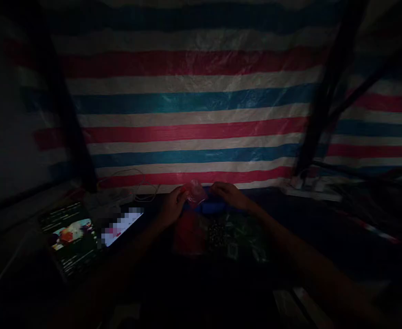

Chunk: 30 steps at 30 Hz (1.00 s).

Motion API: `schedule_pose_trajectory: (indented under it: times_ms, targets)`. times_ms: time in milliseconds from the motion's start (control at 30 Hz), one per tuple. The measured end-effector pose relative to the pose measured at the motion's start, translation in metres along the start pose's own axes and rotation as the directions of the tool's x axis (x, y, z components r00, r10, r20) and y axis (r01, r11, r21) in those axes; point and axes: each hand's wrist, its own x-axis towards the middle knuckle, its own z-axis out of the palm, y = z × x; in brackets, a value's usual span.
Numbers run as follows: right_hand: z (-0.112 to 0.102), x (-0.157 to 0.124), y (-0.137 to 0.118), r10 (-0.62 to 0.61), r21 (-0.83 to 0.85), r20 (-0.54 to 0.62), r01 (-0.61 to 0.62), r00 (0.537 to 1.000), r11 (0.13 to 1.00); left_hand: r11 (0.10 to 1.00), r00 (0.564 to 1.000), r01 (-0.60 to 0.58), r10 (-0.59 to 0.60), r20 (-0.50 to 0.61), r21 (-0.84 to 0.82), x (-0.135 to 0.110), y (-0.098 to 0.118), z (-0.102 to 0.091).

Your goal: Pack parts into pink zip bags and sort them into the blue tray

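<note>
Holding a small red translucent packet between both hands, far across the dark table, just in front of the striped tarp. My left hand grips the packet's left edge, fingers curled round it; my right hand pinches its right edge, fingers bent over the top. Packet is lifted a bit off the surface, tilted, too dim to read what's inside. Right below it, something blue, shape unclear. Nearer to me, under the hands, a red flat piece lies beside a heap of small dark and green bits, touching or overlapping, can't tell which. Left of my left forearm, a lit phone, and further left a bigger lit screen showing a picture and text lines. Thin cable loops at the far left by the tarp's foot. White power strip sits far right, well apart from my hands. Dark poles lean against the tarp.
</note>
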Motion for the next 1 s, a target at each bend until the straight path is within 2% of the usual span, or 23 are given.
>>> schedule_pose_trajectory:
  times_ms: [100, 200, 333, 533, 633, 733, 833, 1000]
  targets:
    - [-0.011, -0.004, 0.012, 0.02, -0.15, 0.057, -0.011, 0.998, 0.989, 0.998, 0.995, 0.058, -0.058, -0.075, -0.007, 0.005, -0.01, -0.001]
    - [-0.021, -0.007, 0.018, 0.059, -0.283, 0.069, -0.038, 0.996, 0.958, 0.996, 0.993, 0.089, -0.089, -0.082, -0.012, 0.007, -0.016, -0.002]
    - [-0.024, -0.008, 0.017, 0.055, -0.259, 0.145, -0.016, 0.988, 0.966, 0.994, 0.994, 0.104, -0.106, -0.038, -0.04, 0.008, -0.019, -0.001]
    - [-0.018, -0.009, 0.011, 0.056, -0.333, 0.148, -0.004, 0.987, 0.943, 0.992, 0.994, 0.096, -0.1, -0.045, -0.076, 0.007, -0.02, 0.001]
    - [-0.015, -0.008, 0.007, 0.043, -0.315, 0.09, -0.012, 0.995, 0.949, 0.994, 0.996, 0.069, -0.074, -0.05, -0.086, 0.007, -0.018, -0.001]
    - [-0.009, -0.007, -0.001, -0.022, -0.203, 0.009, 0.023, 1.0, 0.979, 0.996, 0.997, 0.032, -0.037, -0.061, -0.087, 0.007, -0.013, -0.004]
    - [-0.002, -0.007, -0.014, -0.053, 0.041, -0.022, 0.054, 0.998, 0.998, 0.992, 1.0, -0.006, 0.002, -0.03, -0.123, 0.007, -0.007, -0.005]
    - [0.009, -0.007, -0.028, 0.007, 0.376, -0.028, 0.004, 1.0, 0.927, 0.985, 0.999, -0.007, 0.014, 0.037, -0.173, 0.006, 0.0, -0.001]
